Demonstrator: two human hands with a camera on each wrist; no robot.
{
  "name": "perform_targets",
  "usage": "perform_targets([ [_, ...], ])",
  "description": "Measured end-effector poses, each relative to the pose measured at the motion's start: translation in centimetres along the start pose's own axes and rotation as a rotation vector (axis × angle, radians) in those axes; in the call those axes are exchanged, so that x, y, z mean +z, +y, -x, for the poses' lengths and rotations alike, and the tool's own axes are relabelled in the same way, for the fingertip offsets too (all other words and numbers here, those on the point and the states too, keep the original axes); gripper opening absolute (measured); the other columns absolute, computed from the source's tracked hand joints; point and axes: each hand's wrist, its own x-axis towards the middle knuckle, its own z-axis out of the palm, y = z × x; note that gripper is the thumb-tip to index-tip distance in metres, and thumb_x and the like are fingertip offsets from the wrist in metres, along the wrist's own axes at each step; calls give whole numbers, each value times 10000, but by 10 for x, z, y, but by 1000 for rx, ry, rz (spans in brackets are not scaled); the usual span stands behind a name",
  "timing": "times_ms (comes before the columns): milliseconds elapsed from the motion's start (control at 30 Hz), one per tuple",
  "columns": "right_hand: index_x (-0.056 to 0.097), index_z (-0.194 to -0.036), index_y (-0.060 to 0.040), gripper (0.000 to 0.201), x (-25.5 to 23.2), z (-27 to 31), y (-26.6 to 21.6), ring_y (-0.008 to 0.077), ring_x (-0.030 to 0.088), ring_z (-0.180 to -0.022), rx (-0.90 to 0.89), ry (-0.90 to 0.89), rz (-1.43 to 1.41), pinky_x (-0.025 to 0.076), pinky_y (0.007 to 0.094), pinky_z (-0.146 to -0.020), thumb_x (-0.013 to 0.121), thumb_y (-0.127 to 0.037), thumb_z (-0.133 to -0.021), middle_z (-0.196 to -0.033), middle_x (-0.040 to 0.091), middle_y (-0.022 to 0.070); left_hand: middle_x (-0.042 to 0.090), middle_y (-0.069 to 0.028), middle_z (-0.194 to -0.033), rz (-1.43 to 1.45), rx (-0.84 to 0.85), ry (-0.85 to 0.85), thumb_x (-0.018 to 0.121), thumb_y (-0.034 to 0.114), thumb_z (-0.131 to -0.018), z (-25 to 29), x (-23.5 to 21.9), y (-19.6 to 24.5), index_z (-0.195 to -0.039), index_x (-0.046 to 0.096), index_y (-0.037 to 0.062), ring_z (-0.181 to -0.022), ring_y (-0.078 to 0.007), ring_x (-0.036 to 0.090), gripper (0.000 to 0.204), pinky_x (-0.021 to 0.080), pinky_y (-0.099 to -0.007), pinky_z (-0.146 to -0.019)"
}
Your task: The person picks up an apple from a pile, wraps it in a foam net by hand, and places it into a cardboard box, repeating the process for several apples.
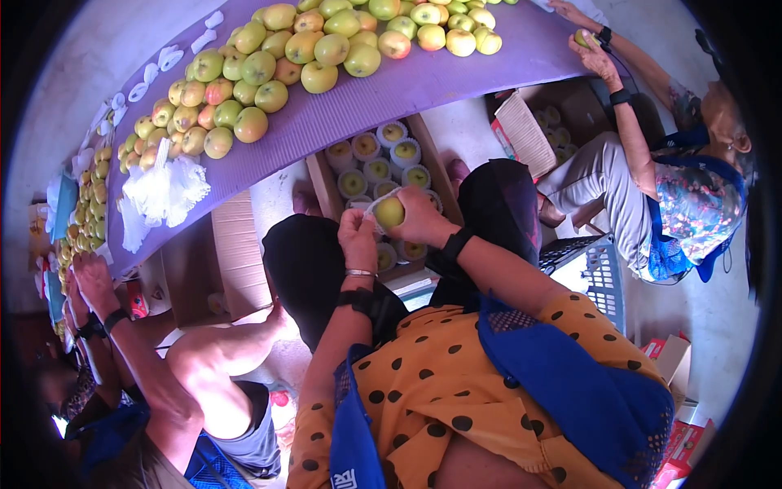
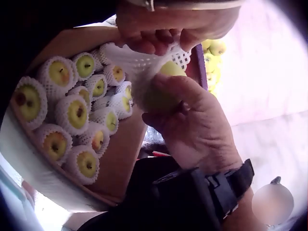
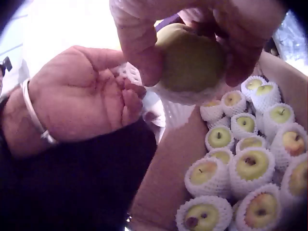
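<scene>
Over a carton of sleeved apples, my right hand (image 1: 422, 216) grips a yellow-green apple (image 1: 389, 213), thumb on one side and fingers on the other. A white foam net sleeve (image 2: 180, 58) sits around the apple's lower part in the right wrist view. My left hand (image 1: 357, 238), with a bracelet at its wrist, pinches the sleeve's edge with its fingertips beside the apple. In the right wrist view my left hand (image 3: 89, 94) shows palm side, while the right hand's fingers cover much of the apple (image 3: 192, 57).
The cardboard carton (image 1: 322, 186) between my knees holds several apples in foam nets. Beyond it a purple-covered table (image 1: 366, 98) bears loose apples and a pile of foam nets (image 1: 167, 191). People work at both sides; the right one holds an apple (image 1: 585, 38). A grey crate (image 1: 601, 277) stands right.
</scene>
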Motion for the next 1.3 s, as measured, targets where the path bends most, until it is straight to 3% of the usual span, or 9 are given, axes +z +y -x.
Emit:
perform_targets([
  [233,453,-953,30,550,-4,-2,-2,354,464,-945,-98,83,129,407,371,-784,728,-188,-529,-968,451,202,511,7,-725,-483,179,-194,608,74,-718,-7,-12,-26,-831,497,43,-606,-71,467,161,402,-185,-567],
  [333,456,-961,21,546,-3,-2,-1,356,461,-955,-216,20,205,406,379,-793,725,-165,-524,-986,449,197,518,-19,-802,-265,-38,-33,638,86,-691,2,2,-1,-871,492,40,-644,-87,485,236,426,-217,-594],
  [433,457,-991,11,551,-4,0,-1,340,464,-955,-376,-36,237,403,382,-805,711,-133,-524,-1011,446,191,519,-50,-883,-680,281,-96,643,75,-678,-10,-7,-15,-967,468,47,-726,-115,508,339,456,-278,-617],
  [500,457,-1014,7,557,-7,0,-3,329,465,-956,-488,-50,238,400,382,-810,700,-114,-527,-1020,446,186,528,-73,-941,-352,-190,-192,612,66,-698,-14,-10,-16,-1057,424,54,-831,-181,534,405,472,-344,-665],
  [600,450,-1062,-1,552,-17,-3,-11,257,474,-959,-502,77,-39,419,345,-784,674,-80,-564,-1064,446,164,515,-99,-1016,115,-386,-84,576,69,-725,-7,-7,2,-1114,380,58,-909,-236,534,436,461,-395,-743],
  [767,530,-941,7,222,-17,-2,0,85,534,-700,254,-50,-749,445,212,-568,580,-80,-743,-825,557,56,491,-114,-1068,469,-253,-166,561,69,-740,-3,-2,1,-1110,384,62,-980,-255,510,411,435,-411,-804],
  [1100,532,-836,-1,79,-6,3,-3,65,492,-586,-50,164,-403,405,205,-513,513,-48,-776,-695,534,21,455,-87,-1090,257,-126,-27,557,63,-758,2,-1,4,-1137,352,92,-974,-225,492,432,449,-390,-763],
  [1167,529,-840,-6,92,-8,3,-8,64,478,-568,26,-2,-833,407,208,-522,517,-42,-756,-682,523,18,448,-86,-1100,290,-116,-57,554,59,-758,2,-2,2,-1146,343,98,-977,-227,490,443,449,-389,-766],
  [1300,524,-870,-24,124,-7,2,-4,47,476,-631,32,-26,-792,413,197,-579,545,-44,-749,-713,496,1,441,-85,-1122,324,-122,-131,542,48,-768,-2,-6,-3,-1165,322,98,-990,-233,483,456,449,-391,-775],
])
